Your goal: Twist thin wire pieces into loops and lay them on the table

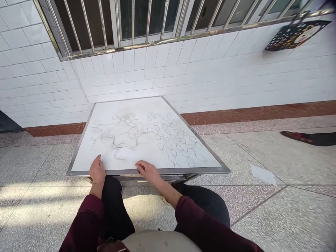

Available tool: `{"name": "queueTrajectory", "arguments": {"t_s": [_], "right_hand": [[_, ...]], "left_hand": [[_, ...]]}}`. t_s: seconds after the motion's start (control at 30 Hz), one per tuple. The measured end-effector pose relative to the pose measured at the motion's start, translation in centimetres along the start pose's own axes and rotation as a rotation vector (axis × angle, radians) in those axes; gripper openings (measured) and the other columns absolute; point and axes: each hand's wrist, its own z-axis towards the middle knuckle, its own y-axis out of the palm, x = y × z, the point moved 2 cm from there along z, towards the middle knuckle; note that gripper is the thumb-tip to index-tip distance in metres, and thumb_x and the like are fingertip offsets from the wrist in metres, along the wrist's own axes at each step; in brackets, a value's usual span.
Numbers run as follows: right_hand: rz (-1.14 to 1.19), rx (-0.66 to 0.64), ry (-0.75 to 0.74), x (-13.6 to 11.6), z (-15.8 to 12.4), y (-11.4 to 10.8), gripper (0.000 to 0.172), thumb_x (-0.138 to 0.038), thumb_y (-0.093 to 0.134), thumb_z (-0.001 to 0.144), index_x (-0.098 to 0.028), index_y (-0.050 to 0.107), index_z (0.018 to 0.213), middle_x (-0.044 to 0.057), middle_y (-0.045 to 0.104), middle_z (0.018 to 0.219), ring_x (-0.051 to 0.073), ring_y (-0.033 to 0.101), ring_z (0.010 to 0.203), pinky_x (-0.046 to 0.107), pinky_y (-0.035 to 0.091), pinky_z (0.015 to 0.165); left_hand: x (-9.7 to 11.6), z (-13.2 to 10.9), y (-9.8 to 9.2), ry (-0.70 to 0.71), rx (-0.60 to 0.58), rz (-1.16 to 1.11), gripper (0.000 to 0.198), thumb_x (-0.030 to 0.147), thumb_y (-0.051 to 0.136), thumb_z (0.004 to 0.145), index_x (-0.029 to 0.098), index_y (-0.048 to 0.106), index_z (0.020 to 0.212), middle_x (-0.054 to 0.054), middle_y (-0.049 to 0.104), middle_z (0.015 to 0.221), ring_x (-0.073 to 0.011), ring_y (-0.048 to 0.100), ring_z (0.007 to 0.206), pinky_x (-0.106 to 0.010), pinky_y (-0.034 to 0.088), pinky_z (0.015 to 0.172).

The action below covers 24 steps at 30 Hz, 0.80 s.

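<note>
A white tabletop with a grey metal rim [181,170] stands in front of me. My left hand [97,170] is over its near left edge, fingers curled and pressed together. My right hand [147,170] rests at the near rim, with thumb and forefinger pinched. Anything held in either hand is too thin to make out. Ahead of the hands lies a loose tangle of thin dark strands [125,142], some bent into zigzags. On the right half of the top, several thin strands twisted into loops [181,140] lie spread out in rows.
Behind the table rises a white tiled wall [223,80] with barred windows above. A dark patterned bag [295,35] hangs from the bars. On the floor at right lies a white sheet [263,174]. Another person's shoe [296,136] shows at the right. My knees are under the near edge.
</note>
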Motion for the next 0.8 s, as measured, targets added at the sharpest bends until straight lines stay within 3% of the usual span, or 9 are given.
{"name": "queueTrajectory", "arguments": {"t_s": [0.13,0.2,0.3,0.4,0.63,0.8], "right_hand": [[-0.069,0.015,-0.060,-1.3,3.0,1.4,0.017,-0.027,0.050,0.093,-0.023,0.065,0.101,0.003,0.064,0.099,0.015,0.064,0.080,0.027,0.049,0.074],[-0.116,0.008,-0.086,-2.0,4.5,2.4,0.016,-0.026,0.056,0.091,-0.024,0.066,0.104,0.004,0.062,0.109,0.014,0.063,0.079,0.026,0.049,0.071],[-0.184,-0.005,-0.112,-2.8,5.9,3.7,0.014,-0.025,0.061,0.089,-0.025,0.068,0.101,0.003,0.063,0.109,0.014,0.062,0.071,0.025,0.046,0.060],[-0.222,0.013,-0.139,-2.9,6.0,4.2,0.013,-0.025,0.058,0.092,-0.026,0.070,0.097,0.002,0.066,0.102,0.015,0.064,0.079,0.023,0.045,0.060],[-0.266,0.191,-0.072,-1.3,6.4,1.3,0.024,-0.028,0.044,0.098,-0.023,0.066,0.106,0.004,0.064,0.107,0.015,0.063,0.080,0.027,0.050,0.071],[-0.330,0.262,-0.001,0.2,7.6,0.0,0.023,-0.030,0.049,0.095,-0.022,0.065,0.110,0.008,0.061,0.114,0.021,0.061,0.092,0.030,0.049,0.067]], "left_hand": [[0.0,0.1,0.2,0.026,0.019,-0.008,0.037,0.026,0.037,0.099,0.017,0.066,0.122,-0.010,0.073,0.106,-0.0234,0.067,0.103,-0.038,0.051,0.089],[0.0,0.1,0.2,0.042,0.025,-0.012,0.038,0.026,0.036,0.100,0.017,0.066,0.121,-0.010,0.073,0.106,-0.0231,0.067,0.102,-0.037,0.052,0.088],[0.1,0.1,0.2,0.057,0.038,-0.017,0.038,0.027,0.036,0.100,0.017,0.066,0.120,-0.010,0.074,0.104,-0.0228,0.068,0.101,-0.037,0.052,0.087],[0.1,0.0,0.2,0.060,0.049,-0.024,0.037,0.028,0.037,0.099,0.017,0.067,0.119,-0.011,0.074,0.102,-0.0235,0.068,0.100,-0.038,0.053,0.084],[0.2,-0.2,0.4,0.045,0.062,-0.045,0.036,0.028,0.038,0.099,0.017,0.068,0.116,-0.010,0.074,0.104,-0.0233,0.069,0.098,-0.038,0.053,0.083],[0.4,-0.4,0.2,0.032,0.044,-0.030,0.036,0.026,0.039,0.098,0.017,0.068,0.115,-0.012,0.073,0.108,-0.0232,0.068,0.101,-0.038,0.052,0.089]]}}
